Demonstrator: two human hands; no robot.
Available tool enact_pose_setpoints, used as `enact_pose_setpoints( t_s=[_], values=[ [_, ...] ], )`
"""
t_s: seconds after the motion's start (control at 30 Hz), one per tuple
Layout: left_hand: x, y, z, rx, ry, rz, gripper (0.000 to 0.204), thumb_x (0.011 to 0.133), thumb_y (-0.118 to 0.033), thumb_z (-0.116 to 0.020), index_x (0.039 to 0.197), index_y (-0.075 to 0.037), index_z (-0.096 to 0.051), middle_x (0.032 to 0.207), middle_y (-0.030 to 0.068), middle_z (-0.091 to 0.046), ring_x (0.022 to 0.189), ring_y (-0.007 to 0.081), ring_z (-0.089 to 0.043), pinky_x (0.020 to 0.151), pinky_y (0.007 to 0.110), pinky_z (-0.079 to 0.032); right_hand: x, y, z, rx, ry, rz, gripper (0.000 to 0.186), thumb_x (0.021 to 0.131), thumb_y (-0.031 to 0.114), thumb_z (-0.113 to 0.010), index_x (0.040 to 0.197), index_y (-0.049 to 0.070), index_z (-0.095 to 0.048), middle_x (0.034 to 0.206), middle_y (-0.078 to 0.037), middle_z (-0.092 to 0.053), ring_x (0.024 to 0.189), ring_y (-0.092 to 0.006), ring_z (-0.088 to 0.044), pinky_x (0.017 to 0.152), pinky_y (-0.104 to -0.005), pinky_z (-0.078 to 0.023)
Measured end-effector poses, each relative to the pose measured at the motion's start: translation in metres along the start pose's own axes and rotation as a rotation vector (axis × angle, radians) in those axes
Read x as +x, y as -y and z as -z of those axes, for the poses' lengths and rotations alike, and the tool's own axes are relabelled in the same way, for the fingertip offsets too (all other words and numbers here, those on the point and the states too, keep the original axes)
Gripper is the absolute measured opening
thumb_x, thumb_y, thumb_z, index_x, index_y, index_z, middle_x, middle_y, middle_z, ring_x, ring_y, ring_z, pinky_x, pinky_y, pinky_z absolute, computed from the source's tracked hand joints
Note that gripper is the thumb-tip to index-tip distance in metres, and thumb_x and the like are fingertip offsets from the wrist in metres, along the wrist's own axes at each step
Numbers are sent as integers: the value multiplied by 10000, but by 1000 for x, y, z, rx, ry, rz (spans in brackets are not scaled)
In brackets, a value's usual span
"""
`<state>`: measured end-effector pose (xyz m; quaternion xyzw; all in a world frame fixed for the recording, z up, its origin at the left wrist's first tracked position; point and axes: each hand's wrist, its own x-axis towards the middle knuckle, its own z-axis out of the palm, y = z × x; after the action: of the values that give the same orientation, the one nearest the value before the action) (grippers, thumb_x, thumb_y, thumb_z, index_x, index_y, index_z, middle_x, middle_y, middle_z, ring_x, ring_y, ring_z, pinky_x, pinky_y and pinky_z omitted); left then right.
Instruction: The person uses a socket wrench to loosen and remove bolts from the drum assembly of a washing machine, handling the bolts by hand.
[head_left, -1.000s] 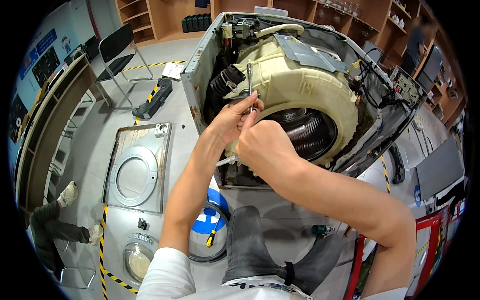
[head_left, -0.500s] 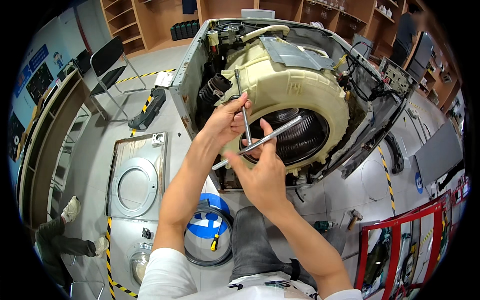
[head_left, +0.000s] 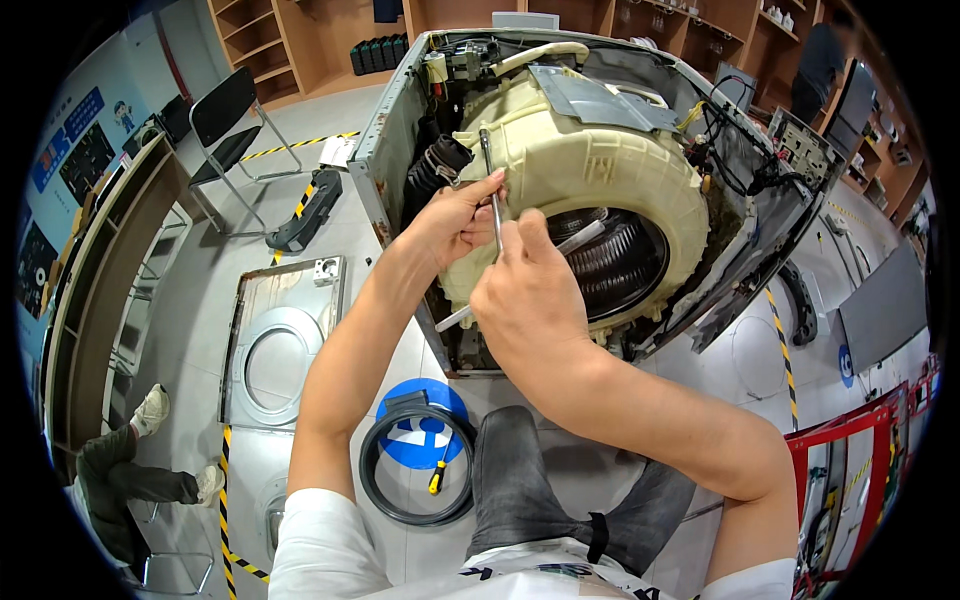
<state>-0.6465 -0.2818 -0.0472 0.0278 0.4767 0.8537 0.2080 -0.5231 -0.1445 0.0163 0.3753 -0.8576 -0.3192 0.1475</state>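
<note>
Shirt lettering (head_left: 478, 573) is partly cut off; left grip (head_left: 455, 222) pinches T-wrench (head_left: 497, 222); right grip (head_left: 533, 298) clasps its crossbar (head_left: 582, 237), hiding the middle.

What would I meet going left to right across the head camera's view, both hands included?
Long desk → black folding chair → left hand → right hand → dark curved part on the floor → flat grey panel.

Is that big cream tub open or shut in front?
Open: the cream tub has a round front hole, and the dark, ridged drum shows inside.
</note>
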Motion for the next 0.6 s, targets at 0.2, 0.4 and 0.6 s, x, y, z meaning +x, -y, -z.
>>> enact_pose_setpoints(
  t_s=[0.2, 0.4, 0.6],
  values=[
    [1, 4, -2, 22, -27, -3, 268, 919, -287, -508, 777, -61, -535, 544, -55, -391, 403, 27, -273, 348, 182, -212, -35, 25, -12, 631, -665, -317, 361, 767, 249, -597, 1024, -4, -578, 805, -96, -603, 910, -249, -560, 847, -377, -421],
    [7, 6, 4, -71, 55, -26, 276, 940, -285, -460, 781, -66, -513, 502, -74, -335, 383, 27, -262, 337, 178, -208, -17, 41, -35, 1089, -677, -731, 554, 717, 319, -690, 1101, -36, -504, 841, -142, -614, 744, -250, -627, 590, -337, -477],
    [3, -4, 1, 44, -92, -14, 280, 924, -301, -498, 797, -56, -542, 509, -67, -381, 380, 20, -264, 332, 171, -195, -1, 34, -31, 597, -771, -486, 332, 657, 114, -597, 973, 12, -597, 847, -63, -469, 781, -204, -467, 735, -323, -365]
  ],
)
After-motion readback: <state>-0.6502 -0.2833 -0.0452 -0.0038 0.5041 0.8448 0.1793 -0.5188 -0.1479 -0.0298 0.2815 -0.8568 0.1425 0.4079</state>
